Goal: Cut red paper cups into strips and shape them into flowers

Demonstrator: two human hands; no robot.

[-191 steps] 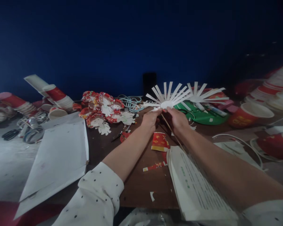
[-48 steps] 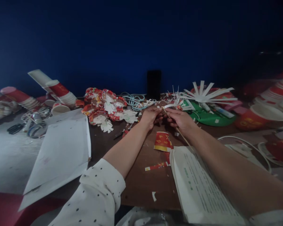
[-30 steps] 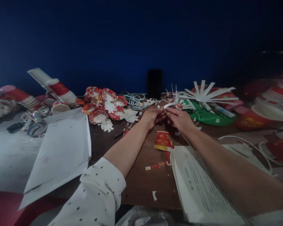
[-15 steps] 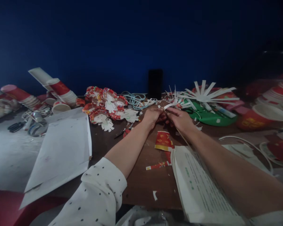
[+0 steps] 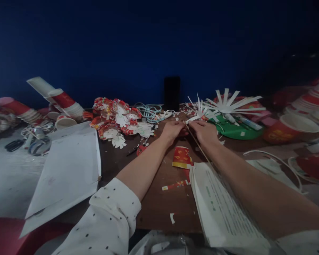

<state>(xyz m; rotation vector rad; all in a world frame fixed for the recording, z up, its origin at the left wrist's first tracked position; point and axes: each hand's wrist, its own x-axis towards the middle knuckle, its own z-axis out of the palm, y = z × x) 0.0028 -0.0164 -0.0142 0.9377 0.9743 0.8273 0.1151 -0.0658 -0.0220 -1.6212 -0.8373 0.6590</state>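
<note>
My left hand (image 5: 173, 131) and my right hand (image 5: 206, 134) meet over the middle of the table, fingertips pinched and almost touching. Between them a small piece of a thin pale strip (image 5: 195, 134) shows, and its length trails down along my right forearm. The fingers partly hide what they grip. Just below the hands lies a red and gold piece of cut paper cup (image 5: 182, 157). Beyond my right hand spreads a cup cut into white strips (image 5: 227, 108), resting on a green plate-like piece (image 5: 236, 131).
Decorated red and white paper figures (image 5: 117, 120) are heaped at centre left. White sheets (image 5: 66, 170) lie on the left, a printed paper bag (image 5: 218, 209) at front right. Stacked cups (image 5: 65, 101) stand left; a red cup (image 5: 284, 132) stands right. Light blue cable (image 5: 149, 112) lies behind.
The white strip that showed above my right fingers is now mostly hidden, and the trailing strand stands out more. My hands stay together; the view has shifted slightly.
</note>
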